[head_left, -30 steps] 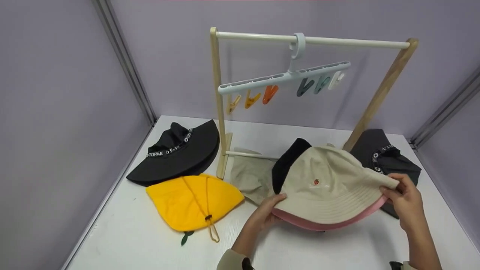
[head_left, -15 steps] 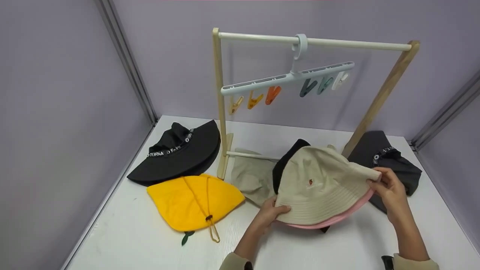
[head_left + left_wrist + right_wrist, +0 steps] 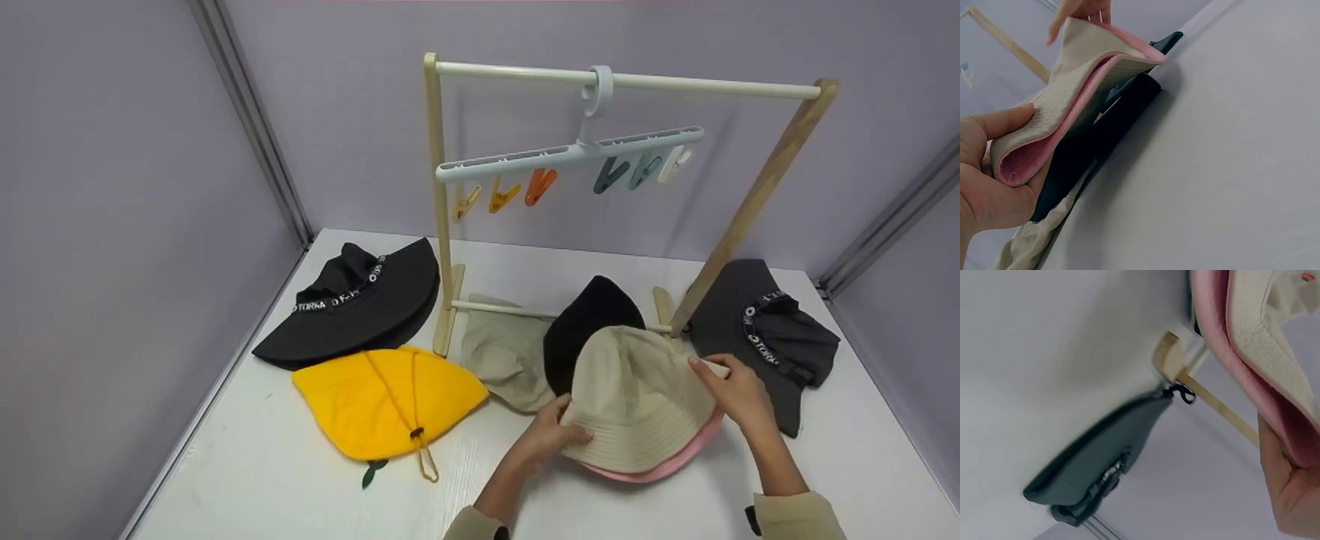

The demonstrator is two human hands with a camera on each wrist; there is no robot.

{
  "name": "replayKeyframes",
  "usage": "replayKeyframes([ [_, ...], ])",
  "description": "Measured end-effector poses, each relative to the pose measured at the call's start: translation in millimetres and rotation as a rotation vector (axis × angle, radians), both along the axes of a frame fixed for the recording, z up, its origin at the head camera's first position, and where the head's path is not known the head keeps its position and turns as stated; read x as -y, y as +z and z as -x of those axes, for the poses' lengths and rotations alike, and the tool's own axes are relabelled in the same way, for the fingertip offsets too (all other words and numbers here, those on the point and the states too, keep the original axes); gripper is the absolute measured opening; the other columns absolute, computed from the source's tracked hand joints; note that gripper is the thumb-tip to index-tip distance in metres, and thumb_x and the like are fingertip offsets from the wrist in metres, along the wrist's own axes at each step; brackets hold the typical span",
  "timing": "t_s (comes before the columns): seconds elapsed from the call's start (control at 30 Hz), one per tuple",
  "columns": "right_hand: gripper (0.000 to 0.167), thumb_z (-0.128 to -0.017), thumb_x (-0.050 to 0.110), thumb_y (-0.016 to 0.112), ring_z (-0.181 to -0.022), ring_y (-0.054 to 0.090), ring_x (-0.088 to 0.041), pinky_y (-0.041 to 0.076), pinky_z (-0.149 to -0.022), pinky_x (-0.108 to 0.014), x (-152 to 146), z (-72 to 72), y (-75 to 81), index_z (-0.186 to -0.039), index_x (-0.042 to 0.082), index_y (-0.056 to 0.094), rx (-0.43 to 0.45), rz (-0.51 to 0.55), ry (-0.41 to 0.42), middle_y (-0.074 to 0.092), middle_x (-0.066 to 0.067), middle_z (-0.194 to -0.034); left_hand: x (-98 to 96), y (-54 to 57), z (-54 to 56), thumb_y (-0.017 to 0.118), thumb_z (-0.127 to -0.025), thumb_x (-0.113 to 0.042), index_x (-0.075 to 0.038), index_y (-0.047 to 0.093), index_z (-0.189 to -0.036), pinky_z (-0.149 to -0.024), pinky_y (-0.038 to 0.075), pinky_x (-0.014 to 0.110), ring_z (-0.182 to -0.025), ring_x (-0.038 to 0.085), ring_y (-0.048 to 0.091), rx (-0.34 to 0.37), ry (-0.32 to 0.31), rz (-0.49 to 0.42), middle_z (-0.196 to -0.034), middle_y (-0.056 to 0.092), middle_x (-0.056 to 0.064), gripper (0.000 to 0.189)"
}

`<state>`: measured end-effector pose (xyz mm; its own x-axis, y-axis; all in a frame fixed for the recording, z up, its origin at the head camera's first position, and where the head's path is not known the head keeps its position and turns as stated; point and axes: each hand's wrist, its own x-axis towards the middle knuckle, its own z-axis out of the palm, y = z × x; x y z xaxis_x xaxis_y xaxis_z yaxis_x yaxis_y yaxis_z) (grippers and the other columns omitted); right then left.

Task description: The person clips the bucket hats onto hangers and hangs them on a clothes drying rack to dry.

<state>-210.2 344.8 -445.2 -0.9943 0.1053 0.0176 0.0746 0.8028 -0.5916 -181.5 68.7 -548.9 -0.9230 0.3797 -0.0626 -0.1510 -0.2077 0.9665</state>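
A cream bucket hat (image 3: 637, 405) with a pink underside (image 3: 1039, 152) is held in front of the rack, folded brim towards me. My left hand (image 3: 551, 436) pinches the brim at its left end, thumb on the cream side. At the opposite end my right hand (image 3: 739, 394) grips the brim, its fingers (image 3: 1272, 455) against the pink side. Directly behind the held hat lies a black hat (image 3: 596, 315), partly covered by it. A greyish-beige hat (image 3: 506, 356) rests to the left of that one.
A wooden rack (image 3: 439, 187) carries a pale blue hanger (image 3: 570, 155) with several coloured clips (image 3: 540, 187). A yellow hat (image 3: 390, 405) with a cord and a black hat with a lettered band (image 3: 360, 307) lie left; a dark grey hat (image 3: 772, 337) lies right.
The cream hat has come down and nearer, with its brim ends closer together. My right hand has moved left; more of the black hat and the dark grey hat shows.
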Motion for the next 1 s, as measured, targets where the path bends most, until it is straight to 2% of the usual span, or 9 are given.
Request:
replayKeyframes([
  [0.1, 0.054, -0.089, 0.046, 0.056, -0.062, 0.048, -0.022, 0.036, -0.051, -0.033, 2, 3.7, -4.9, -0.115, -0.001, 0.059, -0.038, -0.009, -0.029, 0.058, -0.014, -0.081, -0.1, 0.9, -1.0, 0.067, -0.07, 0.004, 0.001, 0.047, -0.127, -0.089, 0.039, 0.034, -0.097, 0.018, 0.051, 0.018, -0.024, 0.058, -0.11, 0.055, 0.007, 0.06],
  [0.23, 0.042, -0.089, 0.035, 0.06, -0.072, 0.052, -0.03, 0.038, -0.06, -0.039, 3, 5.0, 0.1, -0.11, 0.0, 0.063, -0.139, 0.045, -0.06, 0.061, -0.024, -0.096, -1.5, 3.5, -2.0, 0.067, -0.072, 0.002, 0.005, 0.045, -0.126, -0.091, 0.038, 0.036, -0.099, 0.02, 0.051, 0.023, -0.018, 0.125, -0.11, 0.055, 0.009, 0.059],
  [0.33, 0.038, -0.089, 0.032, 0.061, -0.091, 0.053, -0.034, 0.038, -0.073, -0.042, 5, 4.1, 11.6, -0.109, 0.0, 0.064, -0.214, 0.089, -0.06, 0.057, -0.025, -0.112, -3.4, 4.2, -3.6, 0.065, -0.075, -0.002, 0.008, 0.041, -0.128, -0.093, 0.037, 0.038, -0.103, 0.023, 0.051, 0.033, 0.005, 0.136, -0.114, 0.054, 0.012, 0.059],
  [0.43, 0.038, -0.088, 0.032, 0.062, -0.094, 0.054, -0.027, 0.04, -0.075, -0.034, 7, 2.0, 27.6, -0.111, 0.002, 0.064, -0.267, 0.165, -0.05, 0.059, -0.019, -0.113, -3.7, 7.3, -2.5, 0.063, -0.076, -0.004, 0.009, 0.039, -0.127, -0.095, 0.036, 0.041, -0.107, 0.027, 0.049, 0.022, 0.047, 0.128, -0.117, 0.052, 0.015, 0.058],
  [0.5, 0.037, -0.088, 0.031, 0.063, -0.086, 0.055, -0.018, 0.043, -0.068, -0.025, 10, -0.2, 40.5, -0.112, 0.003, 0.063, -0.297, 0.226, -0.026, 0.061, -0.011, -0.109, -2.3, 12.9, 0.2, 0.065, -0.076, -0.006, 0.01, 0.038, -0.127, -0.094, 0.036, 0.041, -0.108, 0.028, 0.048, 0.005, 0.092, 0.158, -0.117, 0.05, 0.017, 0.059],
  [0.63, 0.032, -0.087, 0.021, 0.065, -0.074, 0.056, -0.01, 0.046, -0.057, -0.019, 16, -8.4, 69.2, -0.111, 0.0, 0.063, -0.375, 0.348, 0.062, 0.063, 0.004, -0.096, -0.4, 34.3, 10.3, 0.069, -0.079, -0.012, 0.007, 0.031, -0.134, -0.096, 0.033, 0.042, -0.116, 0.032, 0.042, -0.049, 0.191, 0.213, -0.126, 0.044, 0.02, 0.069],
  [0.83, 0.027, -0.087, 0.013, 0.064, -0.072, 0.057, -0.01, 0.047, -0.055, -0.018, 27, -19.0, 105.1, -0.11, -0.001, 0.063, -0.451, 0.375, 0.161, 0.063, 0.001, -0.092, 8.0, 77.9, 31.5, 0.069, -0.083, -0.022, 0.0, 0.027, -0.14, -0.098, 0.033, 0.038, -0.123, 0.03, 0.038, -0.146, 0.279, 0.082, -0.136, 0.037, 0.019, 0.074],
  [0.93, 0.026, -0.087, 0.009, 0.063, -0.072, 0.057, -0.01, 0.048, -0.056, -0.018, 30, -21.9, 114.3, -0.111, -0.002, 0.063, -0.47, 0.403, 0.179, 0.062, -0.002, -0.092, 14.6, 96.6, 44.1, 0.066, -0.084, -0.035, -0.005, 0.032, -0.14, -0.1, 0.03, 0.037, -0.126, 0.025, 0.035, -0.262, 0.296, 0.082, -0.139, 0.036, 0.014, 0.072],
  [1.0, 0.025, -0.087, 0.007, 0.063, -0.073, 0.057, -0.009, 0.048, -0.058, -0.018, 32, -22.3, 116.5, -0.11, -0.002, 0.063, -0.492, 0.403, 0.195, 0.063, -0.002, -0.092, 18.3, 108.9, 53.1, 0.064, -0.084, -0.043, -0.009, 0.034, -0.14, -0.103, 0.025, 0.038, -0.129, 0.02, 0.03, -0.392, 0.301, 0.098, -0.141, 0.035, 0.008, 0.072],
])
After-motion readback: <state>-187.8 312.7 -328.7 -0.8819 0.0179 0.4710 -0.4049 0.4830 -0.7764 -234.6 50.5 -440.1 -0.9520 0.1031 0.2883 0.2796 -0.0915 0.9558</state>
